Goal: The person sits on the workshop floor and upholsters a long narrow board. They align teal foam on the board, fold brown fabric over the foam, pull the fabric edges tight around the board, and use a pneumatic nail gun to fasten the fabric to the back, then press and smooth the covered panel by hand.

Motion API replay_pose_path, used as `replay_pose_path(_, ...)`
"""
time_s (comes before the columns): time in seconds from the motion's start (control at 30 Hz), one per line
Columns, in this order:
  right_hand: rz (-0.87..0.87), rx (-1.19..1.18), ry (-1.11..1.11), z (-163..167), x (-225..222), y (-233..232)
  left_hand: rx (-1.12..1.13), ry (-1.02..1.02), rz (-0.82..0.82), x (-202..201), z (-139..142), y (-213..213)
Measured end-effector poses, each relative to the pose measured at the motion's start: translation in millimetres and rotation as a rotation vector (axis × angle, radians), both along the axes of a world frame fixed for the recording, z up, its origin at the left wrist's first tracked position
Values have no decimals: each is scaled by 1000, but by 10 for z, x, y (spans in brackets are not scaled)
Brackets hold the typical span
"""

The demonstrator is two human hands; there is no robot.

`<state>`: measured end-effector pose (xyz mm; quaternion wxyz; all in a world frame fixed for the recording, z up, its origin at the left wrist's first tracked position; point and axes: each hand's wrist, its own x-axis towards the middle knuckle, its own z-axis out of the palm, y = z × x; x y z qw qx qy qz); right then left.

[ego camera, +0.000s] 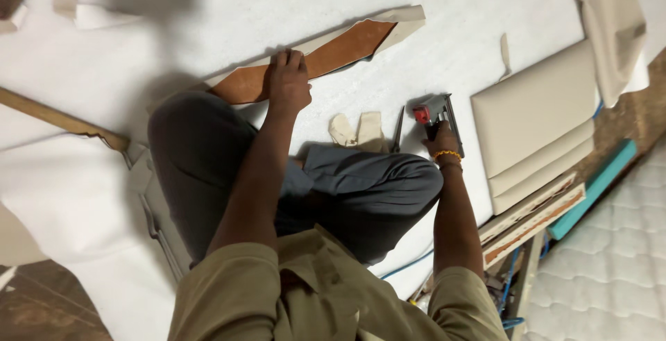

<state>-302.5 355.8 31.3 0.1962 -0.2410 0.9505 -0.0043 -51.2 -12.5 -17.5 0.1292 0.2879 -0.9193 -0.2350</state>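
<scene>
Brown board wrapped in beige fabric, a long narrow panel, lies on a white foam sheet in front of a person seated cross-legged, seen from a camera on the person's head. The left hand rests flat on the panel's near half, fingers pressed together and curled over its far edge, pinning it to the sheet. The panel's long axis runs diagonally, from beside the person's grey-trousered knee up and away toward its pointed, fabric-covered far end. The right hand, with a yellow band at the wrist, lies well apart from the panel, to its right and nearer the body, closed around the grip of a red-and-black staple gun standing on the sheet. Of the two hands, the left alone touches the panel; the right would have to cross leftward and away from the body to reach it. Between gun and panel lie two small beige fabric offcuts. Further right of the panel, finished beige upholstered panels are stacked, with a teal strip beyond them.
</scene>
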Motion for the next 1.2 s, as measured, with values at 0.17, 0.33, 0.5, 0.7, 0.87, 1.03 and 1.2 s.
replay_pose_path(0.17,86,286,-91,36,-146,-147,4,-57,-7,-76,78,-34)
replay_pose_path(0.33,148,-145,-36,278,183,-315,-99,-33,45,-173,120,-45)
replay_pose_path(0.5,187,-480,-179,83,966,-831,-111,-33,66,-205,147,-56)
replay_pose_path(0.7,417,-348,-376,-408,1662,-1455,-95,-16,13,-124,427,5)
replay_pose_path(0.87,609,-168,-415,-689,1945,-1567,-326,-19,-48,-117,518,219)
replay_pose_path(1.03,639,-8,-400,-764,1911,-1546,-489,17,-67,-104,283,239)
replay_pose_path(1.2,552,-71,-390,-691,1877,-1578,-382,134,-92,-96,72,188)
